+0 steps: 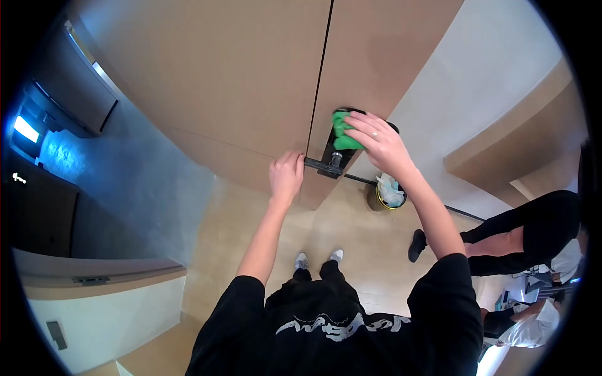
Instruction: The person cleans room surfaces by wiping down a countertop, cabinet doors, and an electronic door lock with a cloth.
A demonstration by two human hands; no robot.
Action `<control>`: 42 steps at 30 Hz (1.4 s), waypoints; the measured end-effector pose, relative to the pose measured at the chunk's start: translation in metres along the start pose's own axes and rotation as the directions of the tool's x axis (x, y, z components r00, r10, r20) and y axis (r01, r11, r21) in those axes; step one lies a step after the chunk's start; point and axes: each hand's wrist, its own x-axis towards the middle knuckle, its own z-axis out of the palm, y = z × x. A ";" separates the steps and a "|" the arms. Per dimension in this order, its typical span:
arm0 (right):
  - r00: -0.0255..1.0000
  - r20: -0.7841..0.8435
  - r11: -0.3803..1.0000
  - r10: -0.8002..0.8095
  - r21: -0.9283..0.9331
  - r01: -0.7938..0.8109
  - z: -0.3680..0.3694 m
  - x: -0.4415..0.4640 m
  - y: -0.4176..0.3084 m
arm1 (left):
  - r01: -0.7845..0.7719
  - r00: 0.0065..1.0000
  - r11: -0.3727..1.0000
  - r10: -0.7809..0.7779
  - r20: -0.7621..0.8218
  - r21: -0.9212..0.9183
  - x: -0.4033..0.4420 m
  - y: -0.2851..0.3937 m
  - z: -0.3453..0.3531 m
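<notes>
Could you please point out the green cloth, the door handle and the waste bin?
Green cloth (342,133): head view, on its exposed, crumpled part.
Door handle (321,166): head view, around the middle of its lever.
Waste bin (374,199): head view, on its dark outer wall.

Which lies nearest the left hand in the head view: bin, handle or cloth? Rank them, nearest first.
1. Handle, at the left hand.
2. Cloth, to the right, under the right hand.
3. Bin, farther right, on the floor.
</notes>
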 end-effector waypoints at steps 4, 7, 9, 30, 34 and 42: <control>0.989 -0.107 0.994 0.101 -0.030 -0.105 0.012 -0.004 -0.015 | 0.090 0.996 0.994 -0.088 0.033 -0.059 -0.004 0.002 0.006; 0.985 -0.138 0.995 0.099 0.042 -0.095 0.030 0.032 -0.024 | 0.136 0.991 0.988 -0.134 0.032 -0.073 -0.006 0.003 0.015; 0.999 -0.050 0.995 0.008 -0.102 -0.013 0.045 0.042 -0.025 | 0.154 0.988 0.984 -0.152 0.030 -0.085 -0.004 0.004 0.015; 0.642 0.089 0.312 0.761 0.819 -0.482 0.050 -0.108 -0.113 | 0.529 0.458 -0.619 -0.368 0.809 -0.581 -0.104 0.135 -0.018; 0.955 0.183 0.646 0.232 0.705 -0.292 0.039 -0.115 -0.095 | 0.473 0.336 -0.600 -0.554 0.762 -0.645 -0.098 0.120 -0.017; 0.549 -0.041 0.265 0.835 0.904 -0.336 0.018 -0.056 0.034 | 0.378 0.791 0.770 -0.558 -0.252 -0.514 -0.016 0.044 -0.009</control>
